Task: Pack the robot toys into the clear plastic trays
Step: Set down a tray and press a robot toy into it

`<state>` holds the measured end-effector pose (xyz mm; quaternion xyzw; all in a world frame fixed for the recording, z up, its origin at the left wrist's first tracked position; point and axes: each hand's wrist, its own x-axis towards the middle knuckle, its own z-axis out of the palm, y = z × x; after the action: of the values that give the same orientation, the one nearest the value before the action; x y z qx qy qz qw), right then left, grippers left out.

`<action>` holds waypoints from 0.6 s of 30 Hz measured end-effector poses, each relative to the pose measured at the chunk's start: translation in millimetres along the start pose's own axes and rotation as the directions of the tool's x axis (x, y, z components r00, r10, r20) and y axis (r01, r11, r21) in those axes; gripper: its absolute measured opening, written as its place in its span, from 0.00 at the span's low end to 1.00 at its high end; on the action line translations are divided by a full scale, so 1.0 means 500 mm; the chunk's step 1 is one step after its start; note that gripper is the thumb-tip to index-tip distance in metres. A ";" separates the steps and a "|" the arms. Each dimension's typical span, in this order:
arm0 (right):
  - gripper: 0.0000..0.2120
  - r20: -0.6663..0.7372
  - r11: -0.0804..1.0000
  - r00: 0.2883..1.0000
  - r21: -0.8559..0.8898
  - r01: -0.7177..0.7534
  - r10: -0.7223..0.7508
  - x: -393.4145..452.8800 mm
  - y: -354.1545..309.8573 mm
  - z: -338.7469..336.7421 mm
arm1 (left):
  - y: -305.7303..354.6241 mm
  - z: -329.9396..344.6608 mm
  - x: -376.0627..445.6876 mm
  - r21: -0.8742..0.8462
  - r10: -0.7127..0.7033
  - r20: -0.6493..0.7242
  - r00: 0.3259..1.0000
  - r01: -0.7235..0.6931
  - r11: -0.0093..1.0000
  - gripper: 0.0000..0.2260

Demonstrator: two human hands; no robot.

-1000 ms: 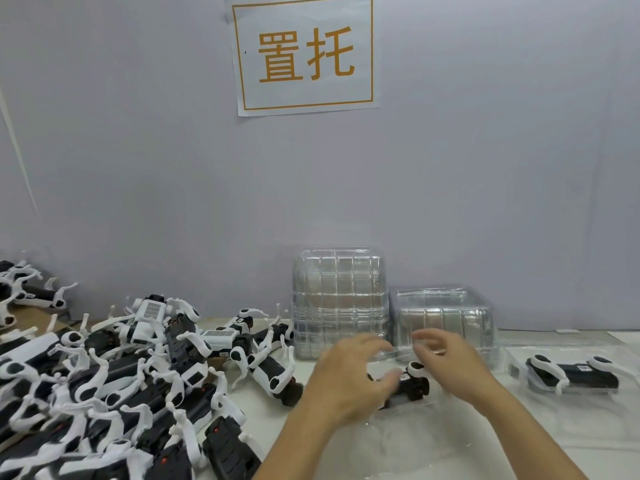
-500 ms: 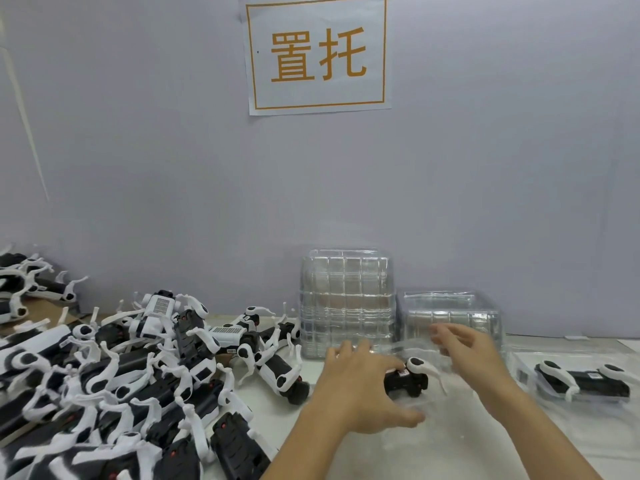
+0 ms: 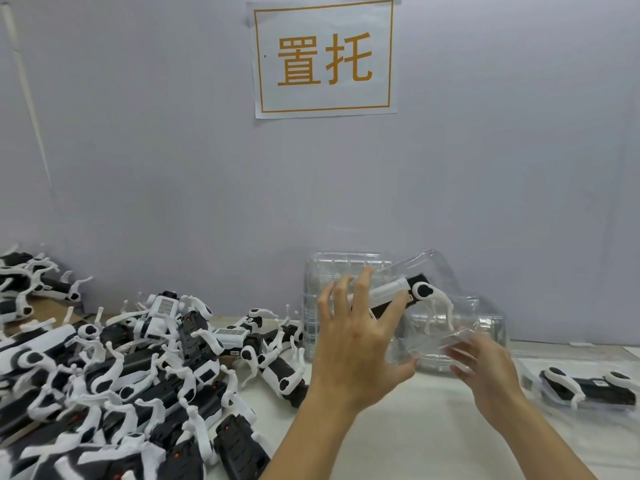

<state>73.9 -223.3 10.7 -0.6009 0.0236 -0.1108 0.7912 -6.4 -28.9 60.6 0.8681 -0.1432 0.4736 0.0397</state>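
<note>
Robot toy (image 3: 412, 296) inside clear plastic tray (image 3: 434, 271), now lifted off tabletop (image 3: 415, 410) and tilted up, far end rising toward wall; half a second ago lying low and flat between the hands. Sitting in front of tray stack (image 3: 332, 271), white leg (image 3: 440, 306) dangling down on the right side.

Left hand (image 3: 356, 348) now raised and spread wide, fingers (image 3: 363, 285) straight and fanned, pressing against near-left side of the tray; earlier lying flat and low over the toy. Palm facing away from camera, thumb (image 3: 401, 370) reaching under toward tray's lower edge. Not curling round anything.

Right hand (image 3: 485, 372) dropping lower and nearer than before, motion-blurred; fingers (image 3: 457, 355) loosely extended, touching lower right edge of the tray. Whether pinching the plastic or just supporting: cannot tell through blur and clear film.

Both forearms entering from bottom of frame, angling inward.

Elsewhere: heap of robot toys (image 3: 121, 375) piled on left of tabletop, black bodies and white legs tangled. Packed tray (image 3: 588, 382) with one toy lying flat at far right. Second, lower tray stack (image 3: 485, 327) behind the right hand. Paper sign (image 3: 325, 58) with orange characters on wall, sitting more to the right in frame than earlier, camera having shifted.
</note>
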 end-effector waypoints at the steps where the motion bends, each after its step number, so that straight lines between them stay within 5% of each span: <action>1: 0.11 0.008 1.000 1.000 -0.006 0.003 -0.003 0.000 0.001 0.001 | 0.001 0.000 0.000 -0.034 -0.028 -0.004 1.000 0.028 0.999 0.32; 5: 0.11 0.041 0.999 0.999 -0.032 0.006 -0.005 -0.001 0.007 -0.001 | -0.003 -0.002 0.002 -0.417 -0.314 0.083 0.946 0.319 0.851 0.33; 8: 0.12 0.057 0.999 0.998 -0.042 0.006 -0.004 -0.006 0.009 0.002 | -0.007 -0.011 0.003 -0.791 -0.481 0.238 0.844 0.456 0.408 0.31; 10: 0.12 0.071 0.998 0.997 -0.061 0.007 -0.003 -0.010 0.008 0.005 | -0.009 -0.021 0.006 -0.881 -0.508 0.337 0.793 0.456 0.126 0.27; 13: 0.12 0.083 0.998 0.997 -0.069 0.003 0.002 -0.013 0.009 0.007 | -0.024 -0.036 0.008 -0.834 -0.428 0.550 0.717 0.446 -0.324 0.25; 15: 0.12 0.088 0.997 0.996 -0.075 -0.003 0.010 -0.014 0.010 0.007 | -0.039 -0.031 0.001 -0.628 -0.277 0.678 0.681 0.342 -0.699 0.31; 18: 0.12 0.094 0.997 0.995 -0.081 -0.011 0.018 -0.013 0.012 0.007 | -0.053 -0.030 -0.017 -0.315 -0.106 0.720 0.686 0.187 -0.931 0.35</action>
<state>68.9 -216.9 5.1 -0.6365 -0.0050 -0.0756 0.7676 -15.3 1.4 63.4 0.1922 -0.1099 -0.0765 0.9722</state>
